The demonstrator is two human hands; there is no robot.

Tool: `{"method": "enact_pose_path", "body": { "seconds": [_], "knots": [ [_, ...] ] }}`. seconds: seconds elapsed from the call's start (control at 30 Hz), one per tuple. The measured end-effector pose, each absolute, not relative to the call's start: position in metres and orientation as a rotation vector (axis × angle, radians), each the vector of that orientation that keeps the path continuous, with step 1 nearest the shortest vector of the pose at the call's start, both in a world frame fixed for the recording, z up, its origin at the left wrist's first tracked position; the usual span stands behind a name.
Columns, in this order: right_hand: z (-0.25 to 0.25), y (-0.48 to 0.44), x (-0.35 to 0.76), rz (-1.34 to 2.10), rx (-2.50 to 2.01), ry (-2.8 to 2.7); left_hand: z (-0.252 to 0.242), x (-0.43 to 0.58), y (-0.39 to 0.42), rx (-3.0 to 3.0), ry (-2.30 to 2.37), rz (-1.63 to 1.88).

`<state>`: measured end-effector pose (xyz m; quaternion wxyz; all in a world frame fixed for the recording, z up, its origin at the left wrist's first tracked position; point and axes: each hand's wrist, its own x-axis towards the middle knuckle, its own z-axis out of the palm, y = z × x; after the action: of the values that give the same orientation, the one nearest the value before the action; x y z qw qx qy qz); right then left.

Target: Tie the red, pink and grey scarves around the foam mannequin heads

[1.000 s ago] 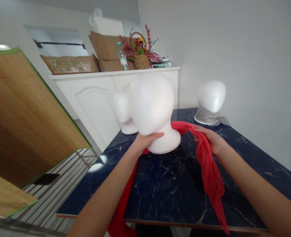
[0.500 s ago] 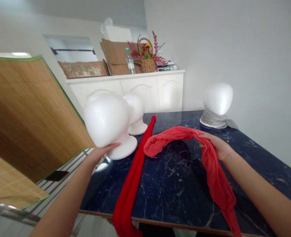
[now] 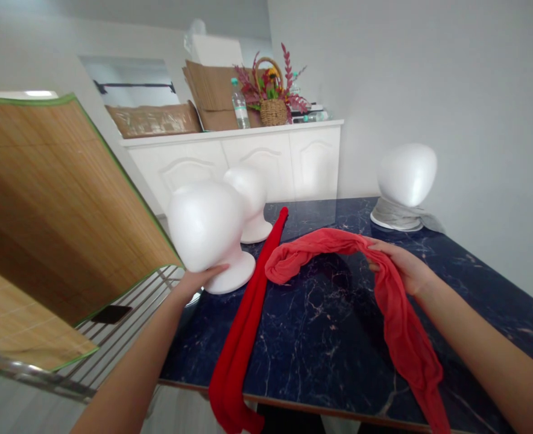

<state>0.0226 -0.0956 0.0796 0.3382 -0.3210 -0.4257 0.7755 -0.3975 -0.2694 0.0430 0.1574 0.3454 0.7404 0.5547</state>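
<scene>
My left hand [image 3: 203, 278] is closed around the neck of a white mannequin head [image 3: 205, 223] at the table's left side. That head leans a little, and whether its base touches the tabletop is hard to tell. Pinched in my right hand [image 3: 400, 265] is a coral-red scarf [image 3: 321, 241], which arches left to a rolled end and hangs down towards the front edge on the right. Between the two hands a bright red scarf [image 3: 252, 307] lies lengthwise on the table, its near end drooping over the edge. A second white mannequin head [image 3: 251, 196] stands behind the first.
The dark blue marbled table [image 3: 321, 343] fills the middle. At its far right stands another white head [image 3: 409, 175] with a grey scarf [image 3: 397, 212] round its neck. A metal rack with a bamboo mat [image 3: 67, 205] is on the left. Behind is a white cabinet [image 3: 257, 160].
The mannequin head in my left hand has shifted slightly right and down. My right hand and the coral-red scarf look almost the same, and the whole view has tilted a little.
</scene>
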Motion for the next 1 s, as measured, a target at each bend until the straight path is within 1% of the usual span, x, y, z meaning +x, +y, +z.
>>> {"method": "enact_pose_path", "body": {
  "seconds": [0.2, 0.33, 0.57, 0.63, 0.73, 0.77, 0.87, 0.9, 0.93, 1.0],
  "knots": [
    [0.069, -0.108, 0.014, 2.069, -0.79, -1.06, 0.03, -0.407, -0.264, 1.072, 2.152, 1.652],
    [0.056, -0.122, 0.01, 2.156, -0.869, -0.965, 0.025, -0.409, -0.26, 1.073, 2.086, 1.697],
    [0.05, -0.149, 0.008, 2.388, -0.898, -0.561, 0.026, -0.396, -0.281, 1.195, 2.101, 1.665],
    [0.047, -0.162, 0.009, 2.437, -0.852, -0.457, 0.027, -0.373, -0.3, 1.11, 2.127, 1.78],
    [0.043, -0.188, 0.004, 2.378, -0.911, -0.443, 0.026, -0.307, -0.334, 1.009, 2.068, 2.071],
    [0.043, -0.198, 0.0, 2.36, -0.929, -0.462, 0.025, -0.28, -0.344, 1.061, 2.016, 2.052],
    [0.047, -0.224, -0.017, 2.379, -0.845, -0.548, 0.025, -0.198, -0.358, 1.36, 1.819, 1.53],
    [0.05, -0.23, -0.023, 2.383, -0.781, -0.589, 0.025, -0.175, -0.357, 1.398, 1.703, 1.433],
    [0.054, -0.235, -0.029, 2.375, -0.717, -0.638, 0.025, -0.155, -0.355, 1.375, 1.599, 1.399],
    [0.063, -0.239, -0.04, 2.336, -0.594, -0.749, 0.024, -0.129, -0.346, 1.207, 1.424, 1.438]
  ]
}}
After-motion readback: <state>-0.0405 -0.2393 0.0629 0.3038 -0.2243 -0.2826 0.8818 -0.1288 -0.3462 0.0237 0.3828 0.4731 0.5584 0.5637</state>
